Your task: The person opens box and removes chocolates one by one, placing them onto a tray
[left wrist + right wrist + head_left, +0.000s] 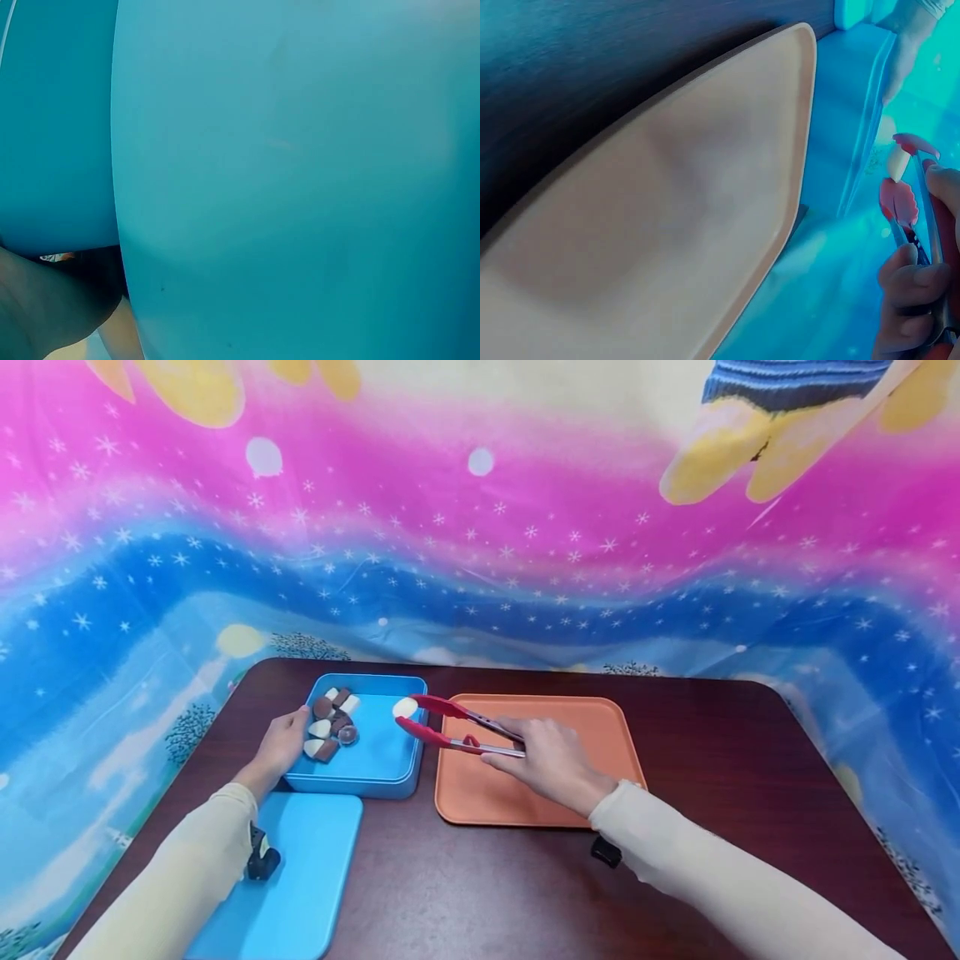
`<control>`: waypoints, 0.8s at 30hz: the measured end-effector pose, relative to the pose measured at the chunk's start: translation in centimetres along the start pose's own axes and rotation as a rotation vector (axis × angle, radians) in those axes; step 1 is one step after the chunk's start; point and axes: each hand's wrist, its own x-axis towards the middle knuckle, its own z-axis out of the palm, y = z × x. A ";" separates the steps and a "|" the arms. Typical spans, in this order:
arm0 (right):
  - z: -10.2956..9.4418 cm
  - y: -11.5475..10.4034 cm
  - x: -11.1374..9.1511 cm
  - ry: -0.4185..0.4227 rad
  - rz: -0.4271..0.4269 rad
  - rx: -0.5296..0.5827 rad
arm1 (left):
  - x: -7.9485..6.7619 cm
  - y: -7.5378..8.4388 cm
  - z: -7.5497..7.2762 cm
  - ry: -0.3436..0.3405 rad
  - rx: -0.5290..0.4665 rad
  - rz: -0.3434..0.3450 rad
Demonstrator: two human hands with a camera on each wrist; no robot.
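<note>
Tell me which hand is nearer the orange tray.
Right hand: over the orange tray. The left hand is farther, at the left side of the blue box.

Gloss beside matt
From here, the wood-look tabletop (457, 893) shines, the orange tray (603, 735) seems matt plastic, the tongs' shafts (491, 749) bright metal.
</note>
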 end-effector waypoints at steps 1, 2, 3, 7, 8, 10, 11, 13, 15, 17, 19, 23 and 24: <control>-0.1 0.2 -0.1 0.003 0.011 0.004 | 0.0 0.0 0.0 -0.004 -0.004 0.000; -0.1 0.5 -0.2 0.002 0.023 0.010 | 0.0 0.0 0.0 -0.007 -0.008 0.002; -0.2 0.7 -0.2 0.003 0.035 0.011 | 0.0 0.0 0.1 -0.010 -0.010 -0.002; -0.3 1.9 -0.6 0.014 0.077 0.013 | 0.1 0.0 0.1 -0.017 -0.020 -0.006; -0.3 2.2 -0.6 0.015 0.085 0.012 | 0.1 0.0 0.1 -0.016 -0.020 -0.007; -0.3 2.8 -0.8 0.019 0.095 0.008 | 0.1 0.0 0.0 -0.014 -0.017 -0.008; -0.3 3.1 -0.9 0.020 0.101 0.008 | 0.1 0.0 0.0 -0.009 -0.016 -0.010; -0.3 3.7 -1.0 0.018 0.111 0.014 | 0.1 0.0 0.0 -0.007 -0.016 -0.010; -0.3 4.3 -1.2 0.015 0.120 0.017 | 0.1 0.0 0.0 -0.008 -0.018 -0.010; -0.3 4.8 -1.2 0.011 0.126 0.020 | 0.1 0.0 0.0 -0.012 -0.023 -0.012; -0.2 5.3 -1.3 0.009 0.124 0.012 | 0.1 0.0 0.0 -0.023 -0.028 -0.016; 0.1 6.3 -1.2 0.011 0.115 -0.014 | 0.1 0.0 0.0 -0.030 -0.025 -0.018; 0.1 6.5 -1.1 0.016 0.112 -0.020 | 0.1 0.0 0.0 -0.029 -0.024 -0.018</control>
